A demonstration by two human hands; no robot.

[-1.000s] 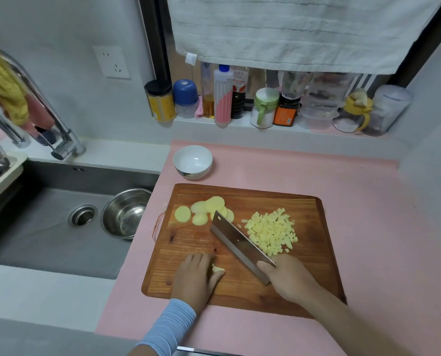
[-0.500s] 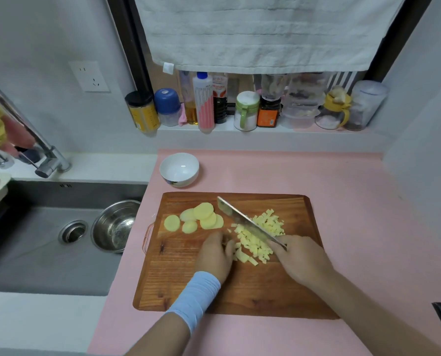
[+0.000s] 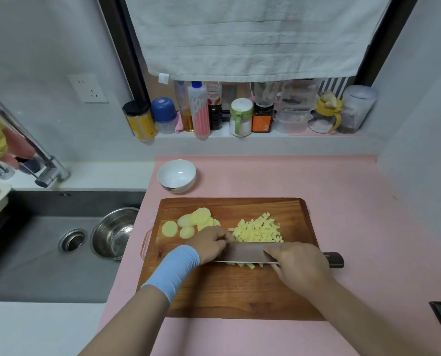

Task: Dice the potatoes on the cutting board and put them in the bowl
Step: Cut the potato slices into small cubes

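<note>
- Sink at far left, with a steel bowl in it against the right wall.
- White bowl sits on the pink worktop, just past the far-left corner of the cutting board and apart from it.
- Potato slices are on the board's far-left area: round, partly overlapping, uncut.
- Left hand is just right of the slices. Its fingers curl at the left end of the knife blade, and the wrist has a blue sleeve. Can't tell whether it pinches anything.
- Knife lies crosswise on the board, its blade tilted with the broad face up. A few dice poke out at its near edge.
- Diced potato is piled mid-board, just beyond the blade and touching it.
- Right hand grips the knife where blade meets handle, with the fingers laid over the blade face. The dark handle end sticks out to the right, past the board's edge.
</note>
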